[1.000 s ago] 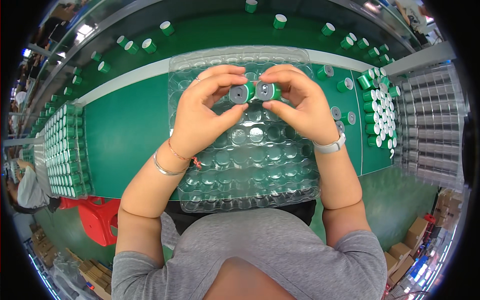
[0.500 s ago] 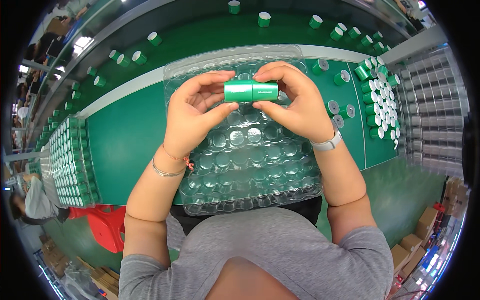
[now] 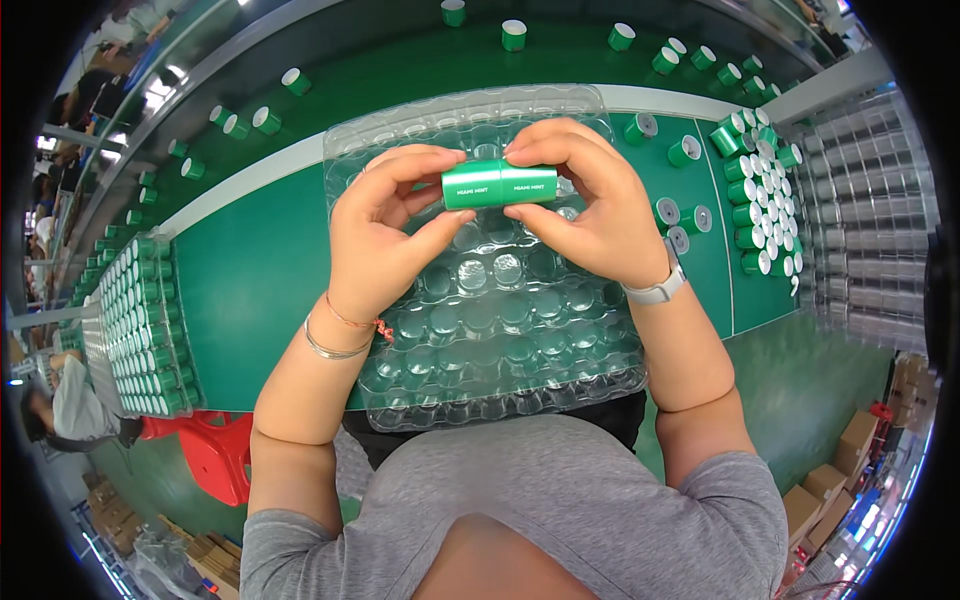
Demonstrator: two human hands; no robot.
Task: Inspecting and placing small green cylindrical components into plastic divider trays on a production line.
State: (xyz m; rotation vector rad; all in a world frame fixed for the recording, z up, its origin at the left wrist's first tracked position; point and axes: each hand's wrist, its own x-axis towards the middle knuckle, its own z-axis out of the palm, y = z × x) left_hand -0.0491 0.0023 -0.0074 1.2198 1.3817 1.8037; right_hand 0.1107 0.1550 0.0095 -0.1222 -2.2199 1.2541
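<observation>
My left hand [image 3: 380, 225] pinches a small green can [image 3: 470, 187] between thumb and fingers. In my right hand [image 3: 605, 215], held the same way, is a second green can [image 3: 530, 184]. Both cans lie on their sides, end to end and touching, with small white print facing me. They are held above a clear plastic tray [image 3: 480, 325] with rows of round pockets, which rests on the green table and overhangs its near edge. No cans show in the visible pockets.
Several loose cans [image 3: 666, 212] stand right of the tray, near a packed cluster of cans [image 3: 765, 215]. Stacked clear trays [image 3: 865, 220] are far right; filled trays [image 3: 145, 325] stand left. Beyond runs a green belt [image 3: 400, 60] carrying scattered cans. A red stool [image 3: 215, 455] is lower left.
The two cans have turned slightly in my fingers, so print now shows plainly on both. My hands have shifted slightly left. Cans on the belt have moved left.
</observation>
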